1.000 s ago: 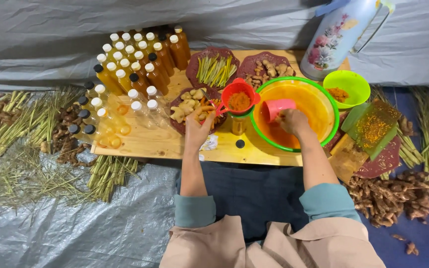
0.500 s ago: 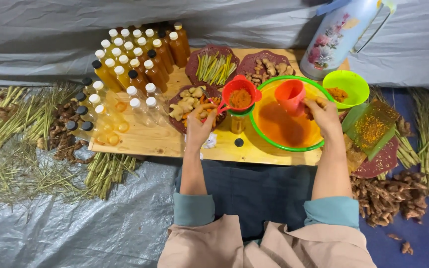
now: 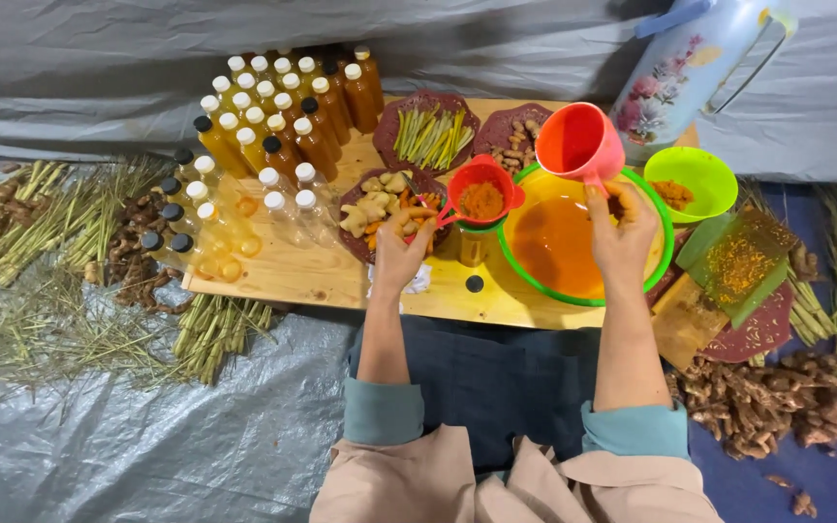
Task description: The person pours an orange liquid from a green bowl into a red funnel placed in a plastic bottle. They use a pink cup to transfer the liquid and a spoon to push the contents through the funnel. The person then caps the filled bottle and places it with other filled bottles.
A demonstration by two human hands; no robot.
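1. Over the green bowl of orange liquid, in the head view, your right hand holds a pink cup by its handle, fingers clamped on it. The cup is lifted and tilted, its open mouth turned toward you, above the bowl's far rim.
2. Just left of that bowl, your left hand has its grip closed on the red handle of a red strainer, which sits on top of a small bottle standing on the tabletop. The strainer holds orange pulp.
3. Farther left of the bowl, beside your left hand, lies a dark plate of ginger pieces. Beyond it are two more dark plates, one with cut green stalks and one with brown root bits.
4. At the tabletop's left end, well apart from the bowl, filled bottles with white and black caps stand in rows, with empty clear bottles nearer you.
5. Right of the bowl sits a small light-green bowl with orange powder, and behind it a flowered jug.
6. Near the bowl's front rim, a black cap lies on the tabletop.
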